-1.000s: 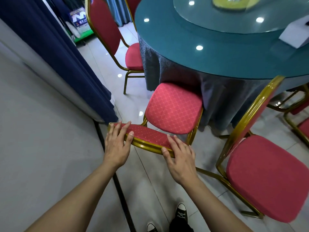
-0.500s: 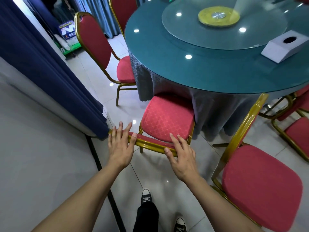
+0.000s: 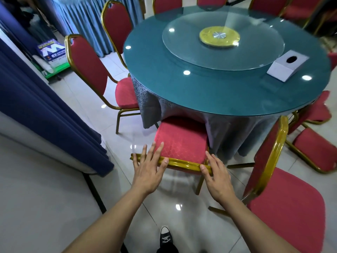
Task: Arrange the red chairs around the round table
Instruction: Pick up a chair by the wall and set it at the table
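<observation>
A red chair with a gold frame (image 3: pixel 180 143) stands right in front of me, its seat partly under the blue cloth of the round teal table (image 3: pixel 182 92). My left hand (image 3: pixel 147 170) lies flat over the top rail of its backrest, fingers straight. My right hand (image 3: pixel 217 176) rests on the rail's right end, fingers straight, thumb against the gold tube. A second red chair (image 3: pixel 288 207) stands to my right, turned away from the table. Another red chair (image 3: pixel 94 70) sits at the table's left side.
A dark blue curtain (image 3: pixel 45 110) and a white wall (image 3: pixel 36 189) close off the left. More red chairs (image 3: pixel 321 152) crowd the right and far side of the table. A white tissue box (image 3: pixel 286 66) lies on the table near the glass turntable (image 3: pixel 222 41). My shoe (image 3: pixel 165 236) is below.
The chair has slid forward so its seat goes further under the tablecloth. Both hands stayed on the backrest rail and followed it, and my view has risen and moved closer to the table.
</observation>
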### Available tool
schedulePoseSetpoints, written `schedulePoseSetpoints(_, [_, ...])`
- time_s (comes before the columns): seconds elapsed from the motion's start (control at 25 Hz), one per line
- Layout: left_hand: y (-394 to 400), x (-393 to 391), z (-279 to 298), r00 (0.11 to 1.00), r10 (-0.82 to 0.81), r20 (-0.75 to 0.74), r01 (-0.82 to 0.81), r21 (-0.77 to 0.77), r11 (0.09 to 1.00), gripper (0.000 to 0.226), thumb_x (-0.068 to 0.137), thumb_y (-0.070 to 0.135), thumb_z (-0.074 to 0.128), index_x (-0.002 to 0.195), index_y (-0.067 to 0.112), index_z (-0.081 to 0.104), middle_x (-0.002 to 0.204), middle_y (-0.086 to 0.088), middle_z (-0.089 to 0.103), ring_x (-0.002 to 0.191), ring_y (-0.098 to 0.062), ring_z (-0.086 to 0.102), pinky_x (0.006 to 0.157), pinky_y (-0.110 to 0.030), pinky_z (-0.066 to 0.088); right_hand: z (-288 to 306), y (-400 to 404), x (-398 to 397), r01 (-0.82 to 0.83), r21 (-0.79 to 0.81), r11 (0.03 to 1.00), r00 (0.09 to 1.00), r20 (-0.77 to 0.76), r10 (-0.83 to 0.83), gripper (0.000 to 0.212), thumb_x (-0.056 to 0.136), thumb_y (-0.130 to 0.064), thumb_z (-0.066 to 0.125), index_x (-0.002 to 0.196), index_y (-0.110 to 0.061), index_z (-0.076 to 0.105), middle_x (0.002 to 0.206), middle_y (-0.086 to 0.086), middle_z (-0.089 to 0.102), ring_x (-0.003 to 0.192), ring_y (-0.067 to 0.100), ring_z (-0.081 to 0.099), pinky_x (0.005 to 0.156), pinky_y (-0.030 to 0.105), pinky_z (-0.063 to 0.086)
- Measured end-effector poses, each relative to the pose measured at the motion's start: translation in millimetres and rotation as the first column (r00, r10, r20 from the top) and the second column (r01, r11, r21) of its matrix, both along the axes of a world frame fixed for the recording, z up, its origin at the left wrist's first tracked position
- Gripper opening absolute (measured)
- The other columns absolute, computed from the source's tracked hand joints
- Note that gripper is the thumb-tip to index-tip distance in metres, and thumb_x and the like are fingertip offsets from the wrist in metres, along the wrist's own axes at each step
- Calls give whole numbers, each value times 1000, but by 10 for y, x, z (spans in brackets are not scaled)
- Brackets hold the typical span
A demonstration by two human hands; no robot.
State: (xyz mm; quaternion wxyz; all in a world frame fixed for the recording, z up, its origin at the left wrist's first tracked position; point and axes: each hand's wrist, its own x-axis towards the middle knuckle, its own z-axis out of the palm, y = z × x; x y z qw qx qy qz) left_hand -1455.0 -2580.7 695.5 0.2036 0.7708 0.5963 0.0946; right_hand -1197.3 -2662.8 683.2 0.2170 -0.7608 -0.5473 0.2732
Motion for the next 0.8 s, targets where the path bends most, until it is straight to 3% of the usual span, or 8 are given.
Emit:
schedulePoseSetpoints(0.36, [194, 3, 53, 994, -35, 107, 35, 9, 999, 59, 96, 74, 10, 151, 57, -2, 165, 19, -4, 150, -8, -22, 116, -56, -22, 33, 133, -127, 145, 6, 989, 987, -71, -144, 76, 90, -85, 20, 157, -50, 19, 164, -5, 23, 151, 18, 21, 121, 52, 26])
schedulePoseSetpoints(0.8, [1291, -199, 95, 990, -133, 47, 135, -21, 991, 63, 89, 80, 2, 149, 61, -2, 164, 20, -11, 151, -9, -17, 118, -57, -15, 65, 956, -370, 179, 6, 984, 978, -109, -178, 81, 86, -87, 18, 157, -49, 17, 167, -3, 17, 152, 21, 18, 122, 54, 21])
